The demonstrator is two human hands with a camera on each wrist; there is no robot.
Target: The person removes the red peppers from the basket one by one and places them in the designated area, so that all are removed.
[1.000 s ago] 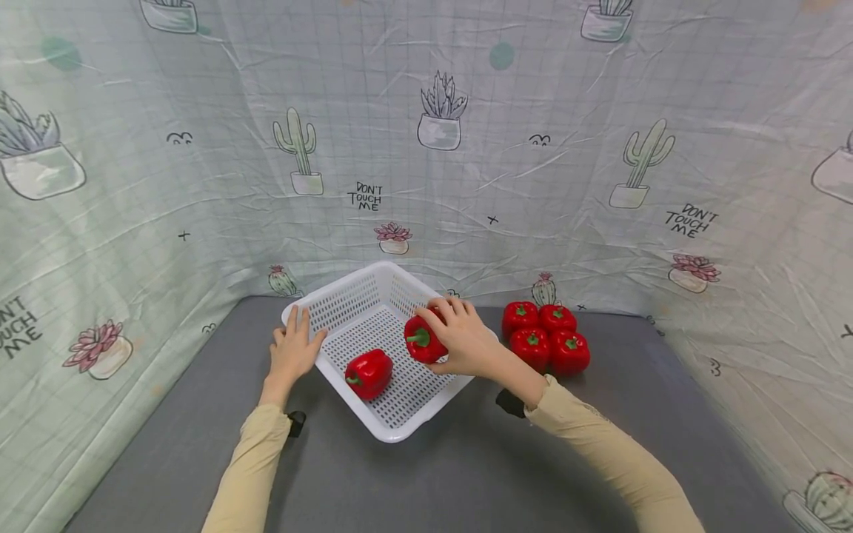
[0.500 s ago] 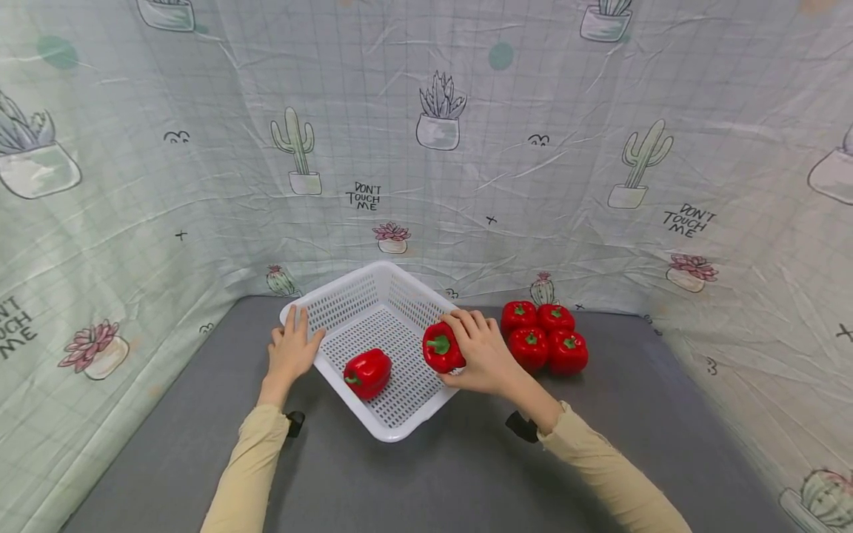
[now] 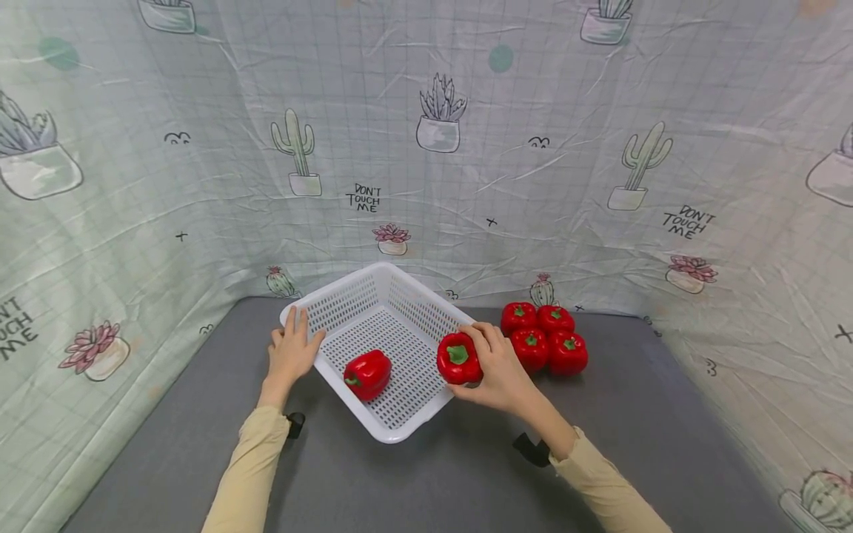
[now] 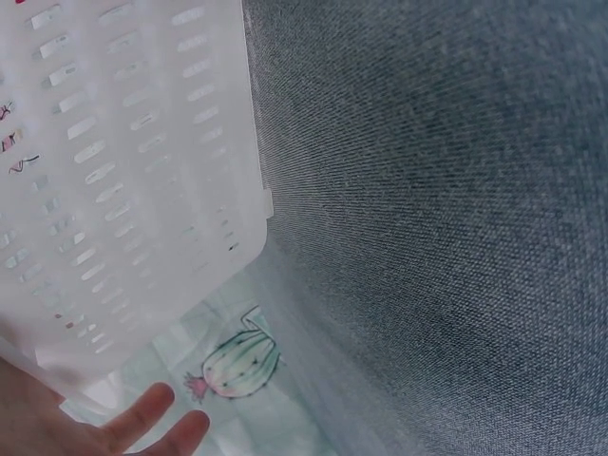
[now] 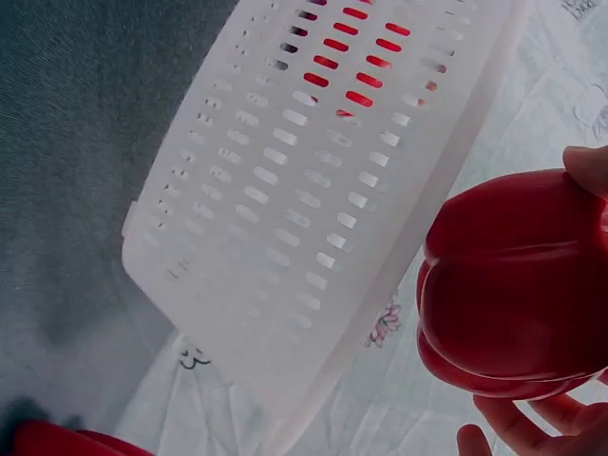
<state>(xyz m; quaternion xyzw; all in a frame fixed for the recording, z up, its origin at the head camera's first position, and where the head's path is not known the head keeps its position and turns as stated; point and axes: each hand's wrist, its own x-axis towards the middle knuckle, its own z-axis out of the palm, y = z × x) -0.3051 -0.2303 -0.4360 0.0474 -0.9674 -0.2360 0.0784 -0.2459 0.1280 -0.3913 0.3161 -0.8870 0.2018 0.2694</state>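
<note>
A white perforated plastic basket (image 3: 389, 437) stands turned cornerwise on the grey table. Inside it, a red bell pepper (image 3: 370, 374) lies on its side. My left hand (image 3: 290, 354) rests on the basket's left corner, fingers extended over the rim; two extended fingertips (image 4: 142, 413) show past the wall in the left wrist view. With thumb and fingers my right hand (image 3: 501, 376) grips another red bell pepper (image 3: 453, 355), green stem toward the head camera. That pepper hangs over the basket's right corner and hides it. The right wrist view shows the pepper (image 5: 518, 285) beside the basket's rim.
Several red bell peppers (image 3: 568, 354) stand in a tight cluster on the table, right of the basket and just behind my right hand. A patterned cloth (image 3: 493, 178) hangs around the back and sides of the grey table (image 3: 413, 488).
My right hand has carried its pepper to the right and toward me, from above the basket's interior to its right corner. The left hand, basket and other peppers stay about where they were.
</note>
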